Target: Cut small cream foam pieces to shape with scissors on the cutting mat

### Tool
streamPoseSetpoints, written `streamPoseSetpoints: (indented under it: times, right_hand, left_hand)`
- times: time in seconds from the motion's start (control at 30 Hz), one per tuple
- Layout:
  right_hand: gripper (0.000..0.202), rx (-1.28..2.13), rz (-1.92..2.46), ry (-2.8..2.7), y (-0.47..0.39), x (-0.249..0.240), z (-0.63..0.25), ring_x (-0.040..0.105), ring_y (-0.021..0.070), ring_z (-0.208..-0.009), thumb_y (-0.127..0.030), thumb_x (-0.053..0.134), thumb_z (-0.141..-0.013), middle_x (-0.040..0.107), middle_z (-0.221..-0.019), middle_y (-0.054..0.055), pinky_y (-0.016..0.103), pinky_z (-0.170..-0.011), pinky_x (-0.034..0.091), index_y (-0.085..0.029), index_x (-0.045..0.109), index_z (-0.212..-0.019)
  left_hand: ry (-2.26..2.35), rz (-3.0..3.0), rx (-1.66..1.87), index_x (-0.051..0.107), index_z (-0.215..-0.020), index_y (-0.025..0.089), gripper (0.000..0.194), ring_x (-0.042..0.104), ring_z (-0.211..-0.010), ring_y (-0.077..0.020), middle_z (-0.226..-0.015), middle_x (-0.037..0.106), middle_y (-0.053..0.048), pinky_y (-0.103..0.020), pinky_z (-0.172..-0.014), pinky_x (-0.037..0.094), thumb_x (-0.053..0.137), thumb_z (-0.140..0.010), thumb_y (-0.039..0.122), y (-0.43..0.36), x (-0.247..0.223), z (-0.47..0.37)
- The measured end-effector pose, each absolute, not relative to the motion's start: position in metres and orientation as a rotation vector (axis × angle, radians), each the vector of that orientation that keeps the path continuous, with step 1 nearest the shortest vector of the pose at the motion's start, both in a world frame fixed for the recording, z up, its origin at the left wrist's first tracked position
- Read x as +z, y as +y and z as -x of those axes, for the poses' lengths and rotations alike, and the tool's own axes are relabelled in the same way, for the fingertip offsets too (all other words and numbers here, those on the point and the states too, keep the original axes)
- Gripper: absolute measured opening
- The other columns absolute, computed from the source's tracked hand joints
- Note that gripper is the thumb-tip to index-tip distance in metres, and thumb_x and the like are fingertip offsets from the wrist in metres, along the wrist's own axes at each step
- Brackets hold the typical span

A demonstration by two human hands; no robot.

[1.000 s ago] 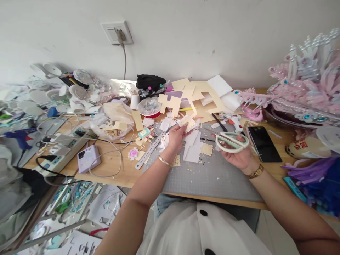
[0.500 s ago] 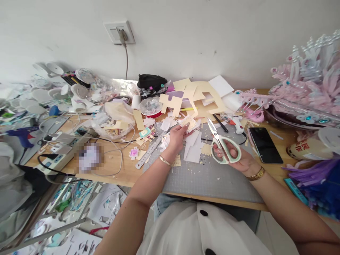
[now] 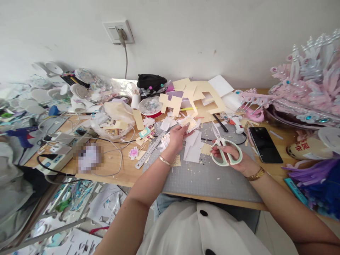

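A small cream paper piece (image 3: 190, 122) with a scalloped edge is pinched in my left hand (image 3: 177, 137), above the grey cutting mat (image 3: 212, 180). My right hand (image 3: 235, 158) has its fingers through the handles of white scissors (image 3: 225, 161), whose blades point up and away over the mat. White paper (image 3: 192, 148) lies between my hands. Another cream piece (image 3: 206, 149) sits just left of the scissors, and one more (image 3: 177, 161) is beside my left wrist. Tiny paper scraps are scattered on the mat.
A metal ruler (image 3: 149, 153) lies left of the mat. Cut cream sheets (image 3: 198, 92), a black pen (image 3: 220, 122) and a white glue gun (image 3: 237, 124) are behind. At right are a phone (image 3: 265, 145), a cup (image 3: 305, 148) and pink crowns (image 3: 308, 85). A power strip (image 3: 57, 154) stands left.
The scissors have turned slightly in my right hand, their handles now spread wider and the blades a little apart. My left hand has barely moved.
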State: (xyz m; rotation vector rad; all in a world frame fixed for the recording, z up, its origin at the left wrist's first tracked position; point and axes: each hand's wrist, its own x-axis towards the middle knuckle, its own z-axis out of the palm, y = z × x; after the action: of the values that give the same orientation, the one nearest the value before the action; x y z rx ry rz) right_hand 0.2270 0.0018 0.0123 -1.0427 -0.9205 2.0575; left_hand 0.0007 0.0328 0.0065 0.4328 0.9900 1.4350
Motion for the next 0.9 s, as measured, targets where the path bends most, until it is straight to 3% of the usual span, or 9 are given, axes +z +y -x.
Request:
streamPoseSetpoints:
  times: [0.3, 0.47, 0.6, 0.73, 0.9]
  right_hand:
    - [0.045, 2.166, 0.875, -1.064, -0.006, 0.028, -0.224, 0.064, 0.0312, -0.114, -0.032, 0.083, -0.067, 0.073, -0.109, 0.009, 0.05, -0.101, 0.048, -0.026, 0.068, -0.109]
    - [0.05, 2.135, 0.791, -1.015, 0.001, 0.023, -0.225, 0.064, 0.0316, -0.111, -0.041, 0.081, -0.064, 0.072, -0.107, 0.008, 0.052, -0.1, 0.046, -0.027, 0.067, -0.11]
    - [0.045, 2.15, 0.84, -0.998, 0.005, 0.021, -0.231, 0.068, 0.0272, -0.088, -0.054, 0.069, -0.073, 0.071, -0.089, 0.007, 0.046, -0.082, 0.055, -0.023, 0.069, -0.105]
    - [0.031, 2.111, 1.098, -1.137, 0.003, 0.021, -0.234, 0.06, 0.0157, -0.054, -0.041, 0.079, -0.069, 0.07, -0.073, 0.005, 0.028, -0.049, 0.05, -0.02, 0.07, -0.09]
    - [0.024, 2.064, 1.257, -1.101, -0.003, 0.025, -0.224, 0.055, 0.0115, -0.042, -0.03, 0.084, -0.062, 0.068, -0.062, 0.002, 0.022, -0.037, 0.043, -0.019, 0.068, -0.076]
  left_hand:
    - [1.004, -0.444, 1.45, 0.061, -0.062, 0.015, 0.026, 0.067, -0.076, -0.0149, -0.066, 0.066, 0.001, -0.042, -0.095, 0.055, 0.084, -0.066, 0.027, 0.033, 0.007, -0.001]
    - [1.015, -0.433, 1.431, 0.067, -0.071, 0.014, 0.022, 0.068, -0.081, -0.0168, -0.078, 0.072, -0.003, -0.043, -0.095, 0.055, 0.084, -0.067, 0.027, 0.035, 0.003, 0.0]
    - [1.019, -0.447, 1.429, 0.064, -0.067, 0.014, 0.025, 0.068, -0.081, -0.0169, -0.072, 0.07, -0.002, -0.044, -0.095, 0.055, 0.084, -0.066, 0.029, 0.035, 0.003, 0.001]
    - [1.023, -0.448, 1.421, 0.062, -0.065, 0.014, 0.024, 0.069, -0.081, -0.0184, -0.068, 0.068, -0.001, -0.044, -0.093, 0.056, 0.082, -0.068, 0.027, 0.035, 0.003, 0.002]
    - [1.01, -0.412, 1.373, 0.067, -0.075, 0.013, 0.02, 0.072, -0.08, -0.0196, -0.082, 0.073, -0.006, -0.044, -0.092, 0.056, 0.081, -0.069, 0.025, 0.035, 0.006, 0.002]
